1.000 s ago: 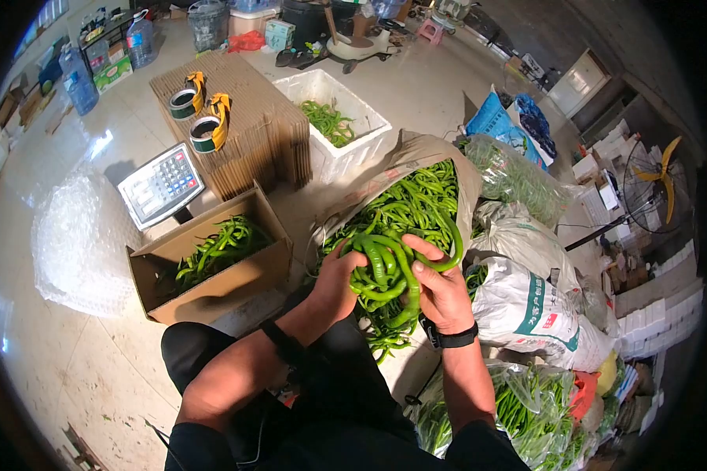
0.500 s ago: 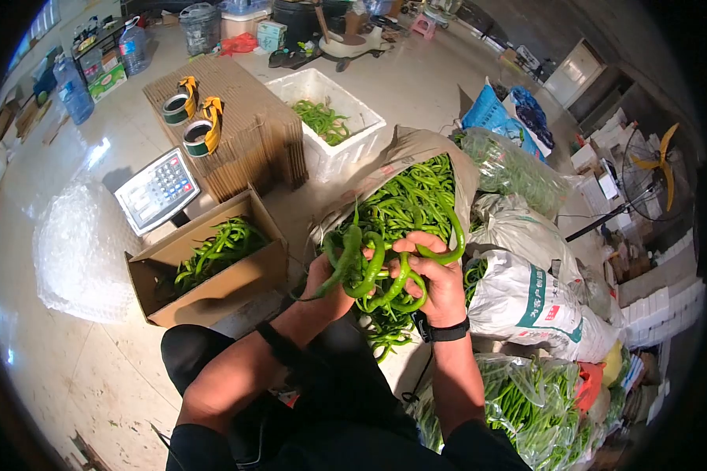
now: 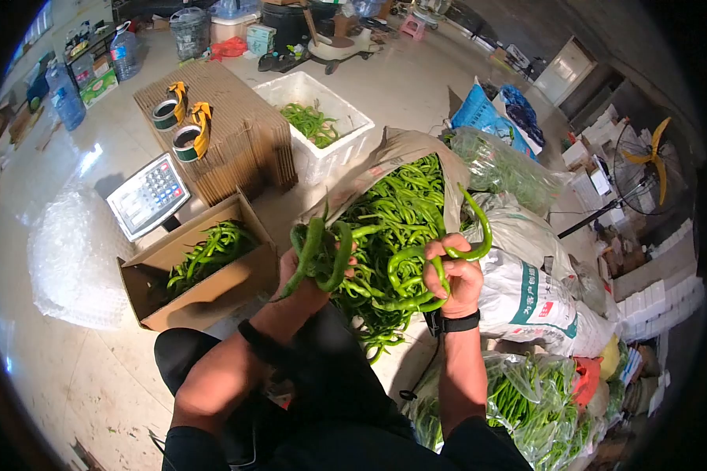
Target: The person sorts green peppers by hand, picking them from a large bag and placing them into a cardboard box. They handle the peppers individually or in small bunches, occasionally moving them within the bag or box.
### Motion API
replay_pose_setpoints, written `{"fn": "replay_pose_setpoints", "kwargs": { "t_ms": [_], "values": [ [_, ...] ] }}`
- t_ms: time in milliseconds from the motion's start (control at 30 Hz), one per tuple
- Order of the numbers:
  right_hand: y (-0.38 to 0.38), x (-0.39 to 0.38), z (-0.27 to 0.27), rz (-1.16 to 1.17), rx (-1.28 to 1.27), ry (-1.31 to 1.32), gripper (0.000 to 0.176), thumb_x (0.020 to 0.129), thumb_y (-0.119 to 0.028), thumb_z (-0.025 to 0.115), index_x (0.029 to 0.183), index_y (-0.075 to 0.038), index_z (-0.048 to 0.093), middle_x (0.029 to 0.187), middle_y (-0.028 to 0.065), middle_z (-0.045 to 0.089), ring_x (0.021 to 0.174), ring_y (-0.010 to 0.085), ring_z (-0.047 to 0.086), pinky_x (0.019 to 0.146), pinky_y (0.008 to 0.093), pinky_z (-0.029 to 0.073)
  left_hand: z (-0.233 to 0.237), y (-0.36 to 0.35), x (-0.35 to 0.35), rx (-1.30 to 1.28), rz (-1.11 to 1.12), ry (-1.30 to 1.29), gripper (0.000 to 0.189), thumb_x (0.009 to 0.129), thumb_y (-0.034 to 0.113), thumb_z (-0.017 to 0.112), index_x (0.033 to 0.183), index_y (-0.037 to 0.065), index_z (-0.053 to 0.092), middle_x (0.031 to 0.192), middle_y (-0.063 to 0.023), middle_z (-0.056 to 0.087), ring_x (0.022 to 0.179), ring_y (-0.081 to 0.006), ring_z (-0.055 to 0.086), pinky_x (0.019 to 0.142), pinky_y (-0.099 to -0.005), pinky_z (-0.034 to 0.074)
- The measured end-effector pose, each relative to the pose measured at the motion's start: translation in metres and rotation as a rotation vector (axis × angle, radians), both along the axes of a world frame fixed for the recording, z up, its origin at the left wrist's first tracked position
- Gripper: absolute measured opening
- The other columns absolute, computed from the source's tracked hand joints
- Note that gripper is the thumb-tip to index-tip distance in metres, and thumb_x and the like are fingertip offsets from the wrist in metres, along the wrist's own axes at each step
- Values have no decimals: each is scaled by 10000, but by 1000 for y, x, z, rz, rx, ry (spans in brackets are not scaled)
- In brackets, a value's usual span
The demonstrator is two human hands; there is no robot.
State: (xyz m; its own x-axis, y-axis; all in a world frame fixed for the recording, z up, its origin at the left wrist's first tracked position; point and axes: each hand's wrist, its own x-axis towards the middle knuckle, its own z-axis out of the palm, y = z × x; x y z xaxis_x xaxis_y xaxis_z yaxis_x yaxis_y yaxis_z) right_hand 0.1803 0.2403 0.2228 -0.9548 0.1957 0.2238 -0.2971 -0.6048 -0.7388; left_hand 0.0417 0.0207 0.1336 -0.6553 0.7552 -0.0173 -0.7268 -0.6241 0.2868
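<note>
The long green peppers (image 3: 322, 250) are being held up in two bunches just above the open sack (image 3: 404, 147): the left hand (image 3: 300, 281) is wrapping its fingers closed around a few straighter ones, while the right hand (image 3: 457, 276) is clenching its fingers around a tangle of curled ones, one of them hooking up past the knuckles. The step in hand is looking like the splitting of a handful lifted from the sack, which is brimming with more of the same. The next move is calling for a firm, closed grip, since the curled pods are interlocking and could be dragging loose ones along. Left of the sack a cardboard box (image 3: 212, 292) is sitting part-filled with peppers, a weighing scale (image 3: 148, 195) is lying behind it, and a white crate (image 3: 336, 155) is standing beyond the sack. Right of the sack a white bag (image 3: 526, 297) is carrying green and red print, too small for reading, as are the scale's keys
</note>
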Motion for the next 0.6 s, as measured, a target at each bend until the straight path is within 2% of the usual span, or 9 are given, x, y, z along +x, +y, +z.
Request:
{"fn": "replay_pose_setpoints", "kwargs": {
  "t_ms": [33,167,200,267,300,367,433,500,600],
  "values": [
    [10,2,-8,-4,-44,32,353,814,-31,519,1158,-1,590,1041,237,649,397,180,429,368,276,368,-1,0,-2,-58,22,12,527,960,531,462,1196,84,613,1097,-192,683,872,-318,663,721,-432,530],
    [19,7,-6,14,-299,114,297,854,-54,493,1149,-62,526,1055,153,597,402,147,435,426,334,430,4,-5,-5,24,0,10,353,940,344,604,1179,85,617,1091,-164,680,870,-291,658,719,-409,540],
    [22,7,-5,32,-306,142,285,868,-45,481,1148,-68,529,1060,133,583,438,138,455,468,329,451,11,-9,-4,-26,4,-11,298,930,252,619,1178,86,616,1089,-154,677,877,-284,658,722,-403,542],
    [23,6,-3,45,-340,183,268,888,-29,459,1143,-76,529,1054,111,565,487,127,479,519,326,475,4,-6,-5,23,6,-12,316,944,249,573,1186,49,609,1082,-188,672,872,-314,678,717,-423,574],
    [21,6,0,24,-338,190,258,892,-32,461,1138,-74,524,1047,101,558,500,122,486,487,297,455,2,-4,-5,71,22,-7,341,957,247,526,1195,13,601,1076,-221,667,866,-344,698,711,-444,605],
    [22,5,2,28,-364,180,256,909,-34,459,1154,-71,523,1045,94,549,496,121,463,452,287,446,4,-6,-4,61,22,7,315,925,186,564,1184,12,606,1058,-216,672,856,-341,701,703,-443,605],
    [25,4,2,3,-389,155,239,921,-33,452,1145,-80,521,1080,107,531,526,138,480,437,285,458,6,-9,-7,11,-15,79,279,924,220,612,1170,87,616,1102,-156,659,906,-276,656,708,-392,545],
    [27,3,1,-21,-414,130,223,934,-32,444,1137,-89,519,1115,120,512,557,156,498,421,284,471,1,-10,-9,11,-4,94,279,919,212,621,1170,89,618,1092,-148,655,909,-275,656,706,-392,544],
    [35,0,-5,-56,-412,82,215,942,-19,457,1122,-82,557,1140,115,523,770,178,564,390,238,416,0,-6,-10,45,34,67,275,906,174,601,1148,46,621,1034,-155,669,867,-293,679,704,-408,571]
  ]
}}
